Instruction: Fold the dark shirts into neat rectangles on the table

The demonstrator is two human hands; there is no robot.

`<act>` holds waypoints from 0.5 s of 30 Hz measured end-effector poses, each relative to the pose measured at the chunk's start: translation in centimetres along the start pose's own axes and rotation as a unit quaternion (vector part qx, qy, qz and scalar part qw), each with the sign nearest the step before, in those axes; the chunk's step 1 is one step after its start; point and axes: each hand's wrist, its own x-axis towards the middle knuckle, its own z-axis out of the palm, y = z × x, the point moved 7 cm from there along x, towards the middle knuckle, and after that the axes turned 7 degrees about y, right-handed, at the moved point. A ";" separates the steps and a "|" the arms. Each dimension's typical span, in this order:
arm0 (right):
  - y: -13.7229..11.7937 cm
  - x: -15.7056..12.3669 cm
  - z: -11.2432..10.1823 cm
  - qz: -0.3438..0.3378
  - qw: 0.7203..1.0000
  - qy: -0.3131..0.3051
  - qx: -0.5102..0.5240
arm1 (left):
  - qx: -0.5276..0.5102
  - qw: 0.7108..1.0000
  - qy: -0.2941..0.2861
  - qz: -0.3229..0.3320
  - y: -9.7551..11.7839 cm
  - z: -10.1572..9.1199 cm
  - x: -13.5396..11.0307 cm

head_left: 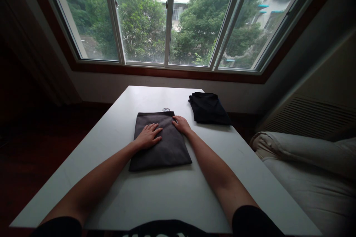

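Note:
A dark grey fabric drawstring bag (169, 152) lies flat on the white table, its corded end away from me. A loop of thin cord (166, 110) sticks out past its far edge. My left hand (148, 135) rests palm down on the upper middle of the bag, fingers spread. At the bag's far right edge, my right hand (182, 124) has its fingers bent and drawn together, with the thumb and fingertips on the fabric. Whether anything is inside the bag cannot be seen.
A folded black cloth (210, 108) lies at the far right of the white table (111, 133). Beyond the table is a wide window (167, 18) above a sill. A pale padded seat (308, 170) stands close to the table's right side.

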 end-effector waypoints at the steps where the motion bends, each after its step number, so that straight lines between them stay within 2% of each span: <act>1: 0.0 0.0 0.0 0.002 1.000 0.000 0.000 | 0.000 1.000 0.000 0.000 0.0 0.0 0.0; 15: 0.3 0.0 0.2 0.002 1.000 0.005 0.007 | 0.006 1.000 -0.007 -0.001 -0.1 0.0 0.0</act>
